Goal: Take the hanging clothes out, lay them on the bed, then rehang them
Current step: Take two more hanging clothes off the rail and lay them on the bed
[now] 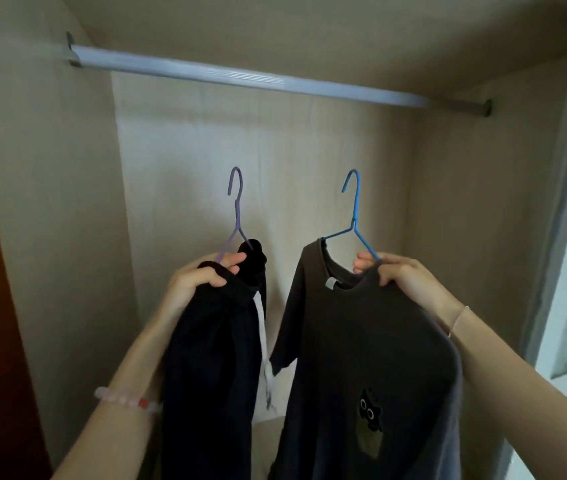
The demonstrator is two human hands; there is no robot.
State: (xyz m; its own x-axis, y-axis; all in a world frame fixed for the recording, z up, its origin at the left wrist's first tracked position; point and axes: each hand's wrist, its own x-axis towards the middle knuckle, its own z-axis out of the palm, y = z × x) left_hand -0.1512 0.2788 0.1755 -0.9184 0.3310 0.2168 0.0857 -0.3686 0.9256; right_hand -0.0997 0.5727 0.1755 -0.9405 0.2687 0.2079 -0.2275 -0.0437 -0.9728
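Two hangers up there: one purple hanger [236, 211] and one blue hanger [356, 211]. Two dark garments, one black garment [206, 358] and one grey T-shirt [361, 341], with one white cloth [261, 327] between them. One rail [240, 77]. Two hands, left hand [192, 282] and right hand [403, 275]. Two bracelets: one bead bracelet [126, 400], one thin chain bracelet [458, 320].

Inside a home wardrobe; pale wood-grain walls [50, 174], metal rail [275, 81] across the top. Below it, clothes [361, 334] on wire hangers [354, 209].
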